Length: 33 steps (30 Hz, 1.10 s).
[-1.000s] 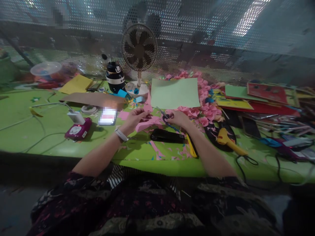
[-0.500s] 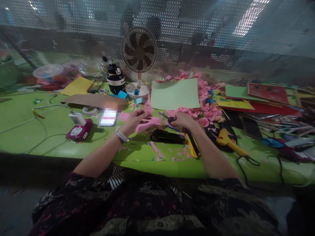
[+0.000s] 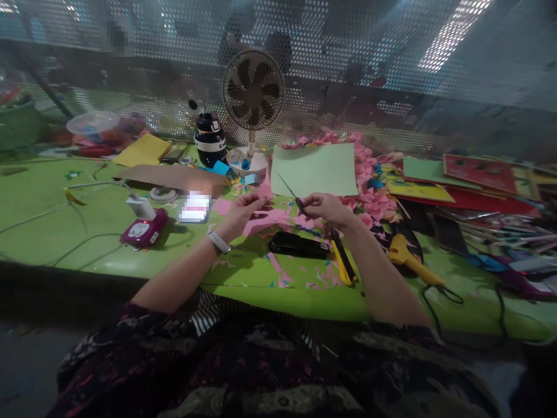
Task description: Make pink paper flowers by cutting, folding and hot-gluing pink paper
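Observation:
My left hand [image 3: 242, 210] is closed on a piece of pink paper [image 3: 266, 218] held just above the green table [image 3: 87, 244]. My right hand [image 3: 324, 207] grips a pair of small scissors [image 3: 290, 194], blades pointing up and to the left toward the paper. A white band sits on my left wrist. Pink paper scraps [image 3: 304, 276] lie on the table below my hands, next to a black stapler [image 3: 299, 246] and a yellow utility knife [image 3: 343, 262].
A small fan [image 3: 253, 93] stands at the back, a light green sheet [image 3: 316, 169] and pink paper flowers [image 3: 369, 197] behind my hands. A yellow glue gun [image 3: 407, 256], a magenta device [image 3: 143, 230] with cables, cardboard and stacked coloured papers [image 3: 474, 180] crowd the table.
My right hand has lifted the scissors, so their blades now point up and left instead of lying low by the paper. The left hand keeps holding the pink paper.

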Motion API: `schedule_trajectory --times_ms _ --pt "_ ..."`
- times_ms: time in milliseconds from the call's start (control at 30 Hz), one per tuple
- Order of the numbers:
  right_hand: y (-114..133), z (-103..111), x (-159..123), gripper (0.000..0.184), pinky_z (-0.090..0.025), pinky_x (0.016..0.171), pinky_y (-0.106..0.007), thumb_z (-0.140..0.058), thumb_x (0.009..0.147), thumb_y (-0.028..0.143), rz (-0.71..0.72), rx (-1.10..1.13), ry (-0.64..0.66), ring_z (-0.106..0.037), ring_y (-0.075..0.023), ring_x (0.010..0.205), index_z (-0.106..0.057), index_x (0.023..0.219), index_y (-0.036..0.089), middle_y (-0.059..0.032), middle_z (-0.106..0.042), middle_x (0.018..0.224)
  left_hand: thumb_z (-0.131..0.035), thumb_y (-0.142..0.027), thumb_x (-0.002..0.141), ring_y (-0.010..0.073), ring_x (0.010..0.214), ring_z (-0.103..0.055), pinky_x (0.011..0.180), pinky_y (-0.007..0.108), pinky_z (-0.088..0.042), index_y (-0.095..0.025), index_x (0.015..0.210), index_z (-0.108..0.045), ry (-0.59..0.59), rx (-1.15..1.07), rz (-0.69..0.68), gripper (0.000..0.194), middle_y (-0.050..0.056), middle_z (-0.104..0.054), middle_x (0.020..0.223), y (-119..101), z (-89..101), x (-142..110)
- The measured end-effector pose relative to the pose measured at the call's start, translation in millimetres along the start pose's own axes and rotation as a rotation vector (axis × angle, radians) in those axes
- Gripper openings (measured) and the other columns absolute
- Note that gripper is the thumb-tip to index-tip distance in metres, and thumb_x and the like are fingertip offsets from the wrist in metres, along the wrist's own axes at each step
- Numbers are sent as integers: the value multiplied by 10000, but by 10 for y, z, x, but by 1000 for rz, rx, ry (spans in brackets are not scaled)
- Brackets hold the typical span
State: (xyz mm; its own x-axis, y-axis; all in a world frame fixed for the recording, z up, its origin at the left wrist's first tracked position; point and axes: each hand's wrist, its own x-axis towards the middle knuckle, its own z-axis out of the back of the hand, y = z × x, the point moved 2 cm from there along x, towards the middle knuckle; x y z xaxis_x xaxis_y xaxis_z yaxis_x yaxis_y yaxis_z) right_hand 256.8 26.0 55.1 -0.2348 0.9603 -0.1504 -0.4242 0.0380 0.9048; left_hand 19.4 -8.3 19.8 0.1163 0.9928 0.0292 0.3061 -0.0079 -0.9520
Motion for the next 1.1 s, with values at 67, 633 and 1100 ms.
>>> schedule_trajectory --times_ms 67,633,1100 --pt "17 -73 -6 286 -513 546 -234 -841 618 219 37 99 29 -624 -111 549 -617 782 150 -18 -682 656 -768 -352 790 169 848 -720 730 276 -552 -172 869 -697 -7 -13 8 209 66 -763 913 5 0 -4" --pt "134 -339 -156 505 -399 580 -248 -822 615 568 143 -57 217 -504 -111 659 -599 820 164 6 -577 743 -779 -310 781 164 847 -727 760 287 -563 -177 824 -657 -7 -149 -7 186 47 -759 870 -14 -7 -5" --pt "105 -315 -152 486 -363 589 -256 -769 690 591 162 -139 283 -479 -114 665 -606 863 167 11 -544 761 -771 -290 787 155 825 -717 807 309 -559 -174 791 -647 -29 -113 11 169 32 -743 836 -29 -56 -30"
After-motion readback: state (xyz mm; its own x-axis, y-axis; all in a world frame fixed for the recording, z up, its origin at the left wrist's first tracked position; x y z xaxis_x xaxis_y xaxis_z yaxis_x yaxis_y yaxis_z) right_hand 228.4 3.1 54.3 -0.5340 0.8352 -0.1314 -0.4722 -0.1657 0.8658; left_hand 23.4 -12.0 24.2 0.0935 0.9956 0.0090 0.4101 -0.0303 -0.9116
